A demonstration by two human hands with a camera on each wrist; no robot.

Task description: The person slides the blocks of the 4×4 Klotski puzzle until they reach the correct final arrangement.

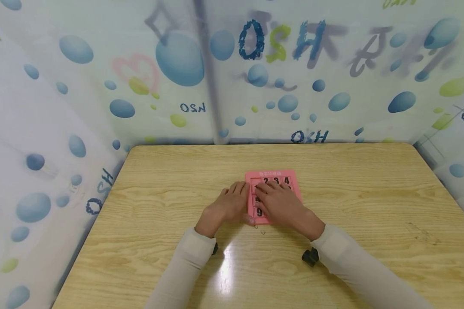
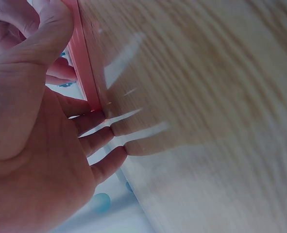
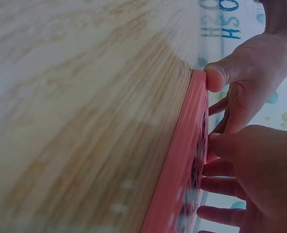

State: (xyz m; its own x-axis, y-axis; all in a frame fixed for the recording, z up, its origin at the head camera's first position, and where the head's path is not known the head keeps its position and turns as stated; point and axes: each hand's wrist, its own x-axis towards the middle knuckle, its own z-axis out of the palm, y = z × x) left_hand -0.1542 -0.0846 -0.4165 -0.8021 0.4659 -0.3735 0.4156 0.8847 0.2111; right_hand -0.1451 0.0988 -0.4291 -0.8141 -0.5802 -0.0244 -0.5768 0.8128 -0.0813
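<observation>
A pink number sliding puzzle (image 1: 270, 174) lies flat on the wooden table, with dark numbers on its tiles. In the head view 2, 3, 4 and a 9 show; other tiles are hidden under my right hand. My left hand (image 1: 229, 204) rests along the puzzle's left side, its thumb at the near left corner and fingers extended along the frame. In the left wrist view these fingertips (image 2: 118, 151) reach down to the tabletop. My right hand (image 1: 282, 205) lies over the tiles, fingers slightly bent and fingertips (image 3: 209, 185) on the puzzle face.
The light wood table (image 1: 158, 180) extends around the puzzle on all sides, its far edge against a curtain (image 1: 224, 86) printed with blue and green drops. Small dark marks (image 1: 421, 231) show on the tabletop at the right.
</observation>
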